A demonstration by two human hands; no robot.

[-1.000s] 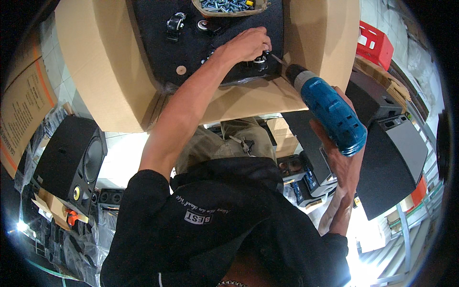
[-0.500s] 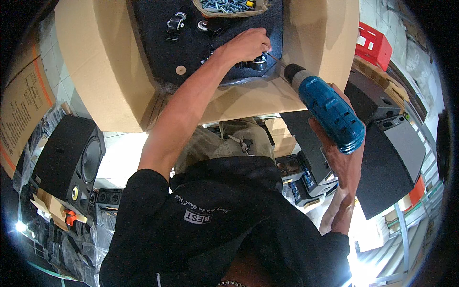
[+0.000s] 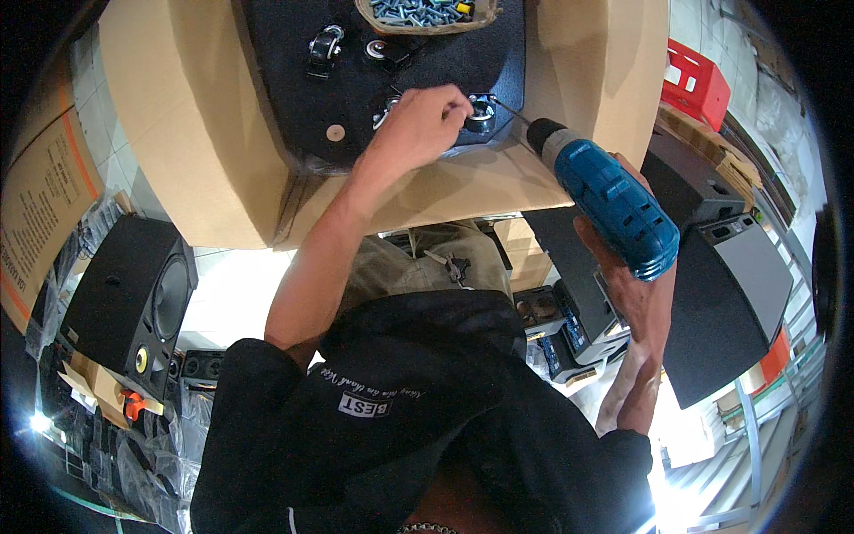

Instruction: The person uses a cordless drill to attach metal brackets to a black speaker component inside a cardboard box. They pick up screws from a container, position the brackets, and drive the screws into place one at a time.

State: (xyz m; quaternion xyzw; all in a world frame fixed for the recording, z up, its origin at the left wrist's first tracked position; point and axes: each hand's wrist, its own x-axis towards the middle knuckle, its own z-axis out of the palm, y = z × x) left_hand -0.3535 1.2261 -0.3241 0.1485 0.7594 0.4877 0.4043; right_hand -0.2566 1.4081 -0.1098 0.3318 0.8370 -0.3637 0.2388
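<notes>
A black felt-covered panel (image 3: 356, 89) lies on a big cardboard box (image 3: 196, 116). My left hand (image 3: 418, 125) rests on the panel's near edge, fingers pinched beside a small caster wheel (image 3: 481, 110) with a metal plate. My right hand (image 3: 636, 294) grips a blue cordless drill (image 3: 609, 205), its bit tip against that caster. Another caster (image 3: 322, 49) and a round part (image 3: 377, 49) lie farther back on the panel. A shallow tray of screws (image 3: 425, 12) sits at the panel's far edge.
A black speaker (image 3: 133, 303) stands at the left beside a printed cardboard box (image 3: 40, 205). Dark speaker cabinets (image 3: 729, 294) crowd the right, with a red crate (image 3: 696, 82) behind. Small black units (image 3: 578, 329) lie below the box edge.
My left hand drew back toward me from the caster and now pinches beside it. The drill shifted slightly, its bit still at the caster.
</notes>
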